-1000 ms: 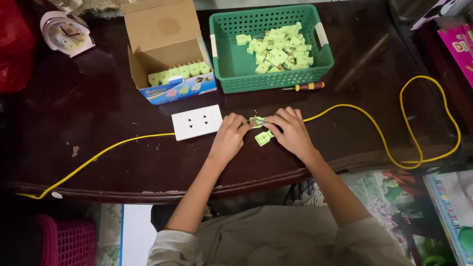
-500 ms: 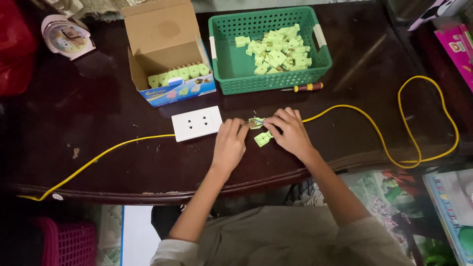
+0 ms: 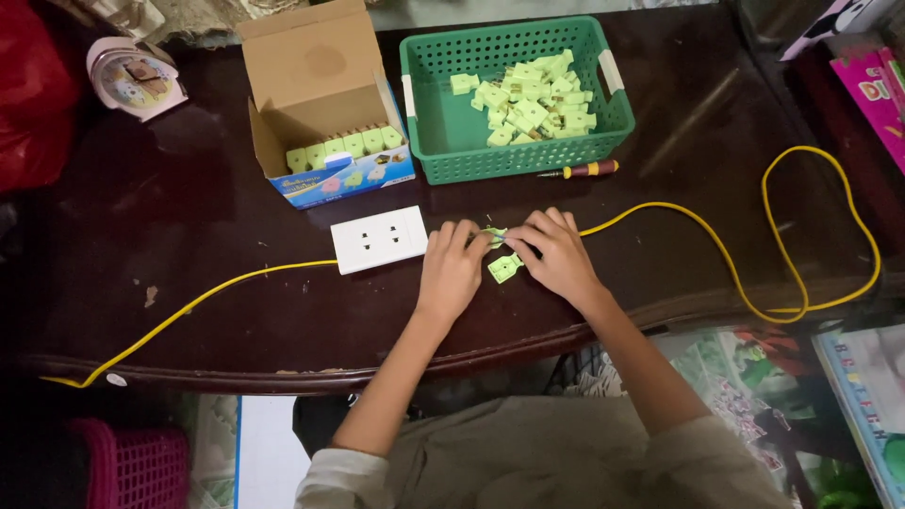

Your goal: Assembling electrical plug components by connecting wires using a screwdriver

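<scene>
Now | left hand point(image 3: 451, 271) fingers, right hand point(image 3: 558, 254) fingers pinch green plug piece point(image 3: 494, 236) | second piece point(image 3: 503, 270) just below

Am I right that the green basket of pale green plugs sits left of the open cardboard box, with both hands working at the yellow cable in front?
Not quite. In the head view the green basket sits right of the open cardboard box. The rest holds: left hand and right hand work at the yellow cable.

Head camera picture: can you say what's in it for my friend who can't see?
Two bare hands, left hand and right hand, pinch a small pale green plastic plug piece on a yellow cable, beside a white socket block on a dark wooden table.
</scene>
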